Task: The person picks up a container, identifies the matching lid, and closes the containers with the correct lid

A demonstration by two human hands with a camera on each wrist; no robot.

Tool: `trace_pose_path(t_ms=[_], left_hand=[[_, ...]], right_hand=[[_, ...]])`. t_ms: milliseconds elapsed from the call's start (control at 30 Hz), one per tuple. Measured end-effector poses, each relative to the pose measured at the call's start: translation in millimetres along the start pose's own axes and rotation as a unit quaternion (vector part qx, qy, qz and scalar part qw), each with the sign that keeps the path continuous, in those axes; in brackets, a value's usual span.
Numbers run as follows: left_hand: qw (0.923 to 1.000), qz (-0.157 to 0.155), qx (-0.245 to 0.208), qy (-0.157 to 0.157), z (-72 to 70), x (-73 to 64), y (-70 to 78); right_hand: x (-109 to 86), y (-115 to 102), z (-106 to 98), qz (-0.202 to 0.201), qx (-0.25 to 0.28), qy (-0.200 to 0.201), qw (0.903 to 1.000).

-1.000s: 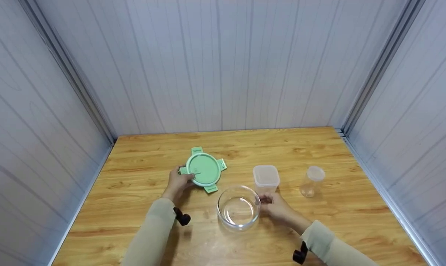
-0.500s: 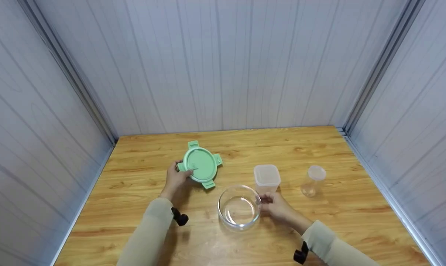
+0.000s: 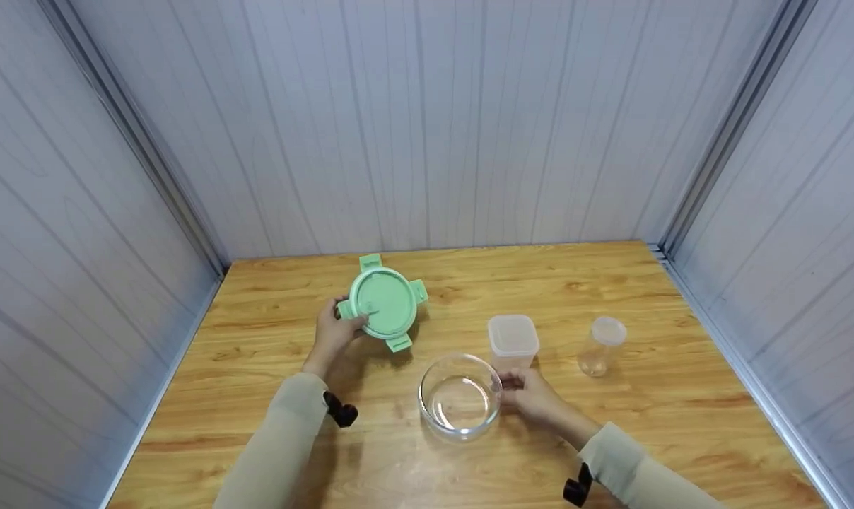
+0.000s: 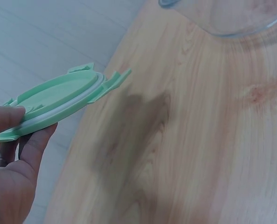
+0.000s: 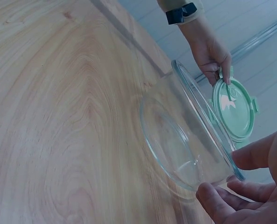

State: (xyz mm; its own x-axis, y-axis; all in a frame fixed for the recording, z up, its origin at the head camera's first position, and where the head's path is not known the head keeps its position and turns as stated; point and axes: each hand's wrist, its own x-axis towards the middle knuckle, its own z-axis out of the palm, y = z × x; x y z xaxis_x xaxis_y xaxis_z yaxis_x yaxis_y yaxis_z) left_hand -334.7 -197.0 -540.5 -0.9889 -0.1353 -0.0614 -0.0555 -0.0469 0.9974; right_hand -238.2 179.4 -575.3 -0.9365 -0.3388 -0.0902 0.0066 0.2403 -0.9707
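My left hand (image 3: 334, 334) pinches a round green lid (image 3: 384, 304) by its left edge, thumb on top and fingers below. Four-sided clip flaps stick out around the lid; in the left wrist view the lid (image 4: 59, 95) is tilted above the wooden table, its shadow falling beneath. To the right, a round clear glass bowl (image 3: 459, 431) stands upright on the table. My right hand (image 3: 531, 397) holds its right side; in the right wrist view the thumb lies at the bowl's rim (image 5: 206, 114) and the fingers against the outer wall.
A square translucent container (image 3: 512, 338) with a lid stands just behind my right hand. Farther right is a small clear jar (image 3: 597, 357) with a pale lid (image 3: 609, 331). Panelled walls (image 3: 427, 127) border the wooden table (image 3: 278, 311) at the back and sides.
My left hand has moved the green lid away toward the back of the table and slightly left, raising it. The right hand and glass bowl have stayed nearly in place.
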Motion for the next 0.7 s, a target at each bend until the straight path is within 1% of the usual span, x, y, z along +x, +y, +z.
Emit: trace_pose_path(t_ms=[133, 233, 300, 433, 567, 700], left_hand=[[0.9996, 0.008, -0.026, -0.006, 2.3, -3.0, 6.1], [0.9994, 0.015, -0.032, -0.007, 3.5, -5.8, 10.0], [0.9992, 0.021, -0.033, -0.01, 3.8, -7.4, 12.0], [0.999, 0.03, -0.028, -0.017, 4.7, -9.9, 16.0], [0.9986, 0.039, -0.028, -0.024, 7.0, -12.5, 20.5], [0.9978, 0.049, -0.031, -0.03, 10.6, -15.5, 24.2]], right_hand=[[-0.2, 0, 0, -0.006, -0.009, -0.001, 0.9999], [-0.5, 0, -1, -0.005, -0.011, -0.005, 0.9999], [-1.2, 0, -2, 0.001, -0.011, -0.015, 0.9998], [-1.8, -1, -3, 0.01, -0.021, -0.024, 0.9994], [-0.4, 1, -1, -0.001, -0.031, -0.005, 0.9995], [-0.6, 0, 0, -0.007, -0.025, 0.004, 0.9996]])
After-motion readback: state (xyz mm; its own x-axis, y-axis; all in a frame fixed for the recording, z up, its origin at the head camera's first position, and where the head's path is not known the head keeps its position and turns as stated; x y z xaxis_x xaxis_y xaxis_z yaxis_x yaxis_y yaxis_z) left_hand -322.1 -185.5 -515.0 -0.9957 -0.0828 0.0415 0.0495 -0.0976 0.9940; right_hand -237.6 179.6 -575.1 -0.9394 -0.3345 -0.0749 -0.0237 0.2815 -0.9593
